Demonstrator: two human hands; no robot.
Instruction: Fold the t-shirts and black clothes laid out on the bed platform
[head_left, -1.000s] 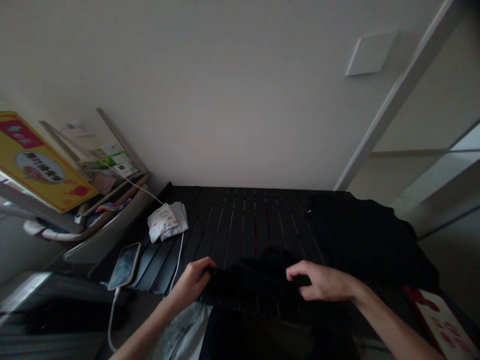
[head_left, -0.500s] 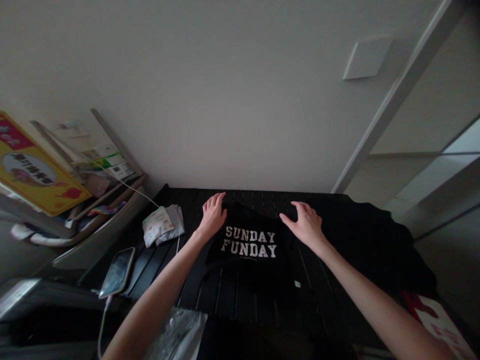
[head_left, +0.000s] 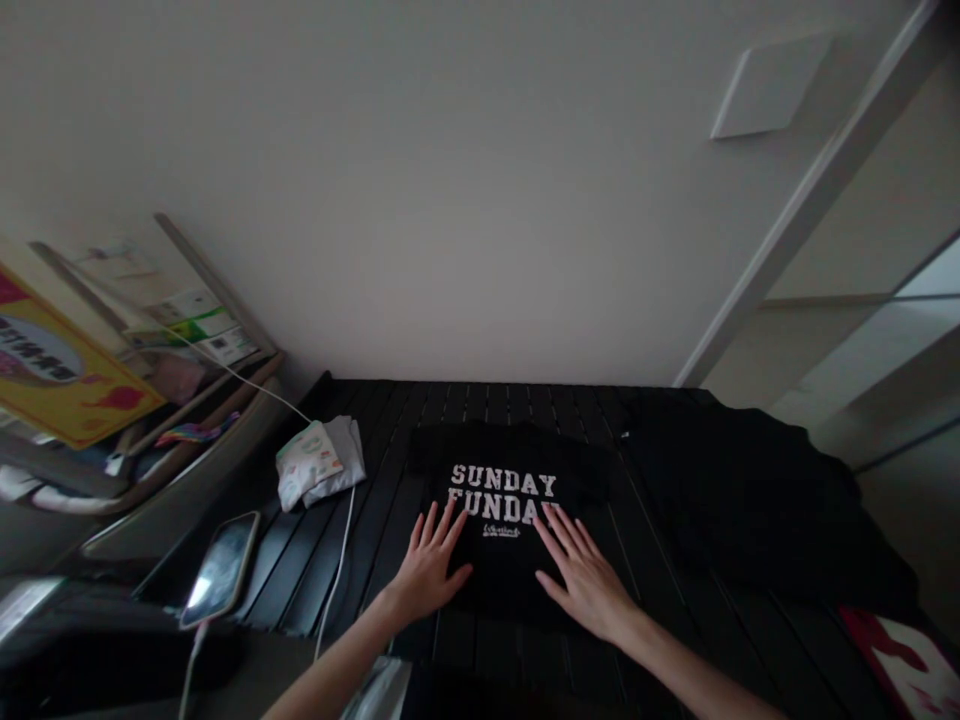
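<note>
The left hand (head_left: 427, 572) and right hand (head_left: 590, 592) lie flat, fingers wide, holding nothing, on the folded black shirt (head_left: 504, 455), where even, outward strokes against the desk (head_left: 341, 565) should smooth it best.

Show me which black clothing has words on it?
The folded shirt under the left hand and right hand: it reads SUNDAY FUNDAY. The black heap beside it shows no print.

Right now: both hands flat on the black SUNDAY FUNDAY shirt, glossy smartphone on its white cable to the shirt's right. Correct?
No. The head view shows the glossy smartphone left of the black shirt, not right. The left hand and right hand do lie flat on it.
</note>
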